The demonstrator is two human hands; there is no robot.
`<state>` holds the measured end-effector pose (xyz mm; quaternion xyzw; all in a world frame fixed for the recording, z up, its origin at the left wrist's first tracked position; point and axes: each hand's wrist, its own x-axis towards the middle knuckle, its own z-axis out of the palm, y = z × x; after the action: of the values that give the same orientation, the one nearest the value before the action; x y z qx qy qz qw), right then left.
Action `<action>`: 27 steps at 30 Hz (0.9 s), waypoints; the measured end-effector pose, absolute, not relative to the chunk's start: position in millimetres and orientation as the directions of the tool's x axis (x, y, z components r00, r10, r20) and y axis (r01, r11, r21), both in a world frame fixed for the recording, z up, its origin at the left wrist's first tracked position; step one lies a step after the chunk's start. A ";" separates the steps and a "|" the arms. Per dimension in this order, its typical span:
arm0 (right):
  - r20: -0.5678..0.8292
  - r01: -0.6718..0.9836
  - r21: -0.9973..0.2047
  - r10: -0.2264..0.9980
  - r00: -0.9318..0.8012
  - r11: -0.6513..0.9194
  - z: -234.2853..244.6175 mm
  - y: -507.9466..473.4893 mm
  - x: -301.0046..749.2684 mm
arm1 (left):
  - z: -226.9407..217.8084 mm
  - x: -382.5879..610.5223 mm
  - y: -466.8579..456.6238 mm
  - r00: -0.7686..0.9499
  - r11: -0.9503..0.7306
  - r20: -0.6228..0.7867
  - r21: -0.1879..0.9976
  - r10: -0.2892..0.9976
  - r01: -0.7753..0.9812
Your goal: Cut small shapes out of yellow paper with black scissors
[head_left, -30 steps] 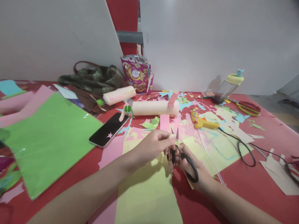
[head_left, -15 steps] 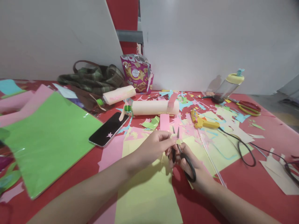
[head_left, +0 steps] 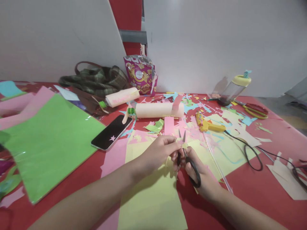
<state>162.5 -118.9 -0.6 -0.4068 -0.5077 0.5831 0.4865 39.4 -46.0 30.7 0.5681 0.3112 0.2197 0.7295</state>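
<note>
My left hand (head_left: 158, 152) pinches a small yellow paper piece (head_left: 184, 145) just above a large yellow sheet (head_left: 153, 195). My right hand (head_left: 201, 177) grips black-handled scissors (head_left: 189, 161); their blades point away from me, slightly apart, at the paper piece. Both hands meet over the red table (head_left: 251, 188), near its middle.
A green sheet (head_left: 48, 140) and pink sheets lie at the left, a black phone (head_left: 112, 132) beside them. Two paper-wrapped bottles (head_left: 158, 110), a plaid bag, a snack pouch, a yellow glue gun (head_left: 207, 125) with its black cord, red-and-yellow scissors (head_left: 254, 110) and many paper scraps lie beyond.
Both hands and the scissors have drifted a little to the right. The scissor handles sit slightly closer together in my right hand.
</note>
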 end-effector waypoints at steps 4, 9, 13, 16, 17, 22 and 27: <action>0.030 -0.140 -0.990 0.980 -0.199 0.002 1.8 -118.2 161.6 | 29.0 39.6 -46.4 0.719 0.275 -0.194 0.961 0.668 0.004; 0.037 -0.152 -0.988 0.980 -0.194 0.007 1.4 -119.2 162.0 | 28.7 39.7 -47.0 0.731 0.294 -0.201 0.956 0.652 0.001; 0.045 -0.132 -0.991 0.984 -0.173 0.022 -6.0 -120.2 163.4 | 29.3 39.7 -47.5 0.729 0.320 -0.225 0.947 0.646 0.010; 0.055 -0.192 -0.981 0.986 -0.155 0.025 -12.2 -120.7 163.8 | 28.8 39.4 -47.3 0.731 0.340 -0.228 0.940 0.643 -0.006; 0.058 -0.211 -0.977 0.987 -0.151 0.025 -13.4 -120.9 164.1 | 28.6 39.2 -47.1 0.735 0.344 -0.225 0.939 0.640 -0.013; 0.038 -0.188 -0.982 0.984 -0.175 0.005 -13.5 -122.2 168.2 | 28.5 37.9 -45.1 0.755 0.352 -0.214 0.936 0.619 -0.023; 0.044 -0.253 -0.967 0.989 -0.144 0.006 -18.0 -123.0 167.9 | 29.1 37.4 -43.9 0.763 0.365 -0.222 0.931 0.607 -0.019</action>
<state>167.9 -123.0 -18.0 -0.3873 -0.4745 0.5890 0.5271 37.4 -43.9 29.1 0.5264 0.2794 0.2015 0.7774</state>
